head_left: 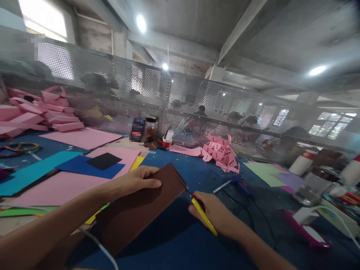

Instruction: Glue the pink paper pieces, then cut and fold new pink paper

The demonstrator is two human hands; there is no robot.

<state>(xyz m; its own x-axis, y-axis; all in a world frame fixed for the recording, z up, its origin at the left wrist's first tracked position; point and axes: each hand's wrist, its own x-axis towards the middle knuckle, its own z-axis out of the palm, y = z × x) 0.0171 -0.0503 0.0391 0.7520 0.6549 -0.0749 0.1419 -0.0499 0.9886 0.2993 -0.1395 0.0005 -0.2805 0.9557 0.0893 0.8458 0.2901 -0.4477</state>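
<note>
L hand (140,180) flat, fingers spread, palm down; R hand (216,217) fist-closed, both forearms angled inward.

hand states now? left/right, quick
Left hand: laid flat on the brown sheet, holding it down.
Right hand: closed on the yellow scissors, blades at the sheet's edge.
</note>
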